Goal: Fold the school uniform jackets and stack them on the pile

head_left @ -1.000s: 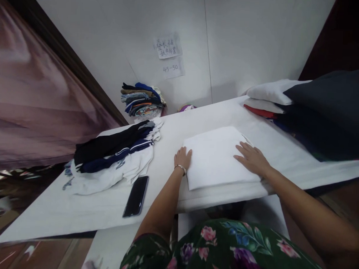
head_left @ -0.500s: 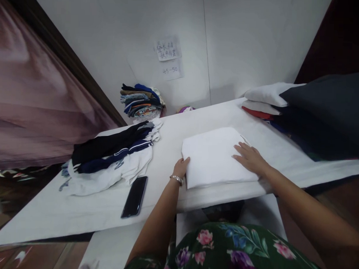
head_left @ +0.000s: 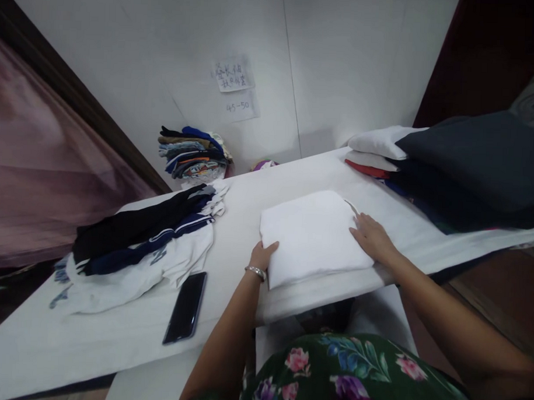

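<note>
A white folded garment (head_left: pixel 313 239) lies as a flat rectangle on the white-covered table, close to its front edge. At its left edge is my left hand (head_left: pixel 262 257), the thumb on top and the fingers tucked down beside or under the cloth. My right hand (head_left: pixel 373 237) holds the right edge, thumb on the upper face and fingers along the side, where a small gap shows between layers. Which kind of garment it is, I cannot tell.
A dark phone (head_left: pixel 185 307) lies to the left, below loosely laid black, navy and white clothes (head_left: pixel 147 239). Behind them rises a stack of folded clothes (head_left: pixel 196 154). Another pile, dark and grey (head_left: pixel 474 166), stands at the right. Handwritten paper notes (head_left: pixel 233 85) hang on the wall.
My right hand has slid from lying spread on top of the white garment to its right edge. The left hand keeps its place at the left edge. The view has shifted slightly.
</note>
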Motion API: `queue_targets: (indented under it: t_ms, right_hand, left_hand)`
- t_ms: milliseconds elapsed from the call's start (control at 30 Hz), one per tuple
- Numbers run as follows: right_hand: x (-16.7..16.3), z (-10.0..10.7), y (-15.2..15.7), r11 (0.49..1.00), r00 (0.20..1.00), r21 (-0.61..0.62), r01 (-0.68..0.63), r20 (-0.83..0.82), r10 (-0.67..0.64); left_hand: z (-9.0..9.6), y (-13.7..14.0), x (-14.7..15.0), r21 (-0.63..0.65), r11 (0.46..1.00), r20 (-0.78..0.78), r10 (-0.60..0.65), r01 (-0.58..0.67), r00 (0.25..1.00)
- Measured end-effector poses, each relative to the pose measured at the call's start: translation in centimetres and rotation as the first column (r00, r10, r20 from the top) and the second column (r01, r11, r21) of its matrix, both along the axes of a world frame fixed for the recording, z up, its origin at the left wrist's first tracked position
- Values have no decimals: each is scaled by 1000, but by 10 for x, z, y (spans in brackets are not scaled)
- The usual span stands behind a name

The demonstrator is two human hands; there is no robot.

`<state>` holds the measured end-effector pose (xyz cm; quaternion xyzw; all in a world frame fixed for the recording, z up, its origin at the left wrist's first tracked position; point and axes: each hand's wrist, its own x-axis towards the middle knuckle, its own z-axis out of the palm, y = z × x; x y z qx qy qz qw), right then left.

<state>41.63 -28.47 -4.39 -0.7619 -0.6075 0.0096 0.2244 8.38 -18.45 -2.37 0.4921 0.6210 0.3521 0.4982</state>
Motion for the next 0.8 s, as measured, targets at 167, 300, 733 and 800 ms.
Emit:
queue_targets:
  t_ms: [167,300,733,800]
  right_hand:
    - [-4,9,0,978,982,-98,-183,26,187]
    - [-6,14,-5,983,989,-103,-150,-22,148]
    - [-74,20,-50,786,776,61,-616,219,591]
    - [-78,18,-49,780,764,44,-625,243,598]
  left_hand:
    - [4,-3,1,13,1000,-21,7,-7,1000]
    - [5,-3,1,-29,999,49,21,-20,999]
    - [3,-8,6,-136,991,356,32,17,934]
    - [6,-9,7,-170,985,396,35,36,918]
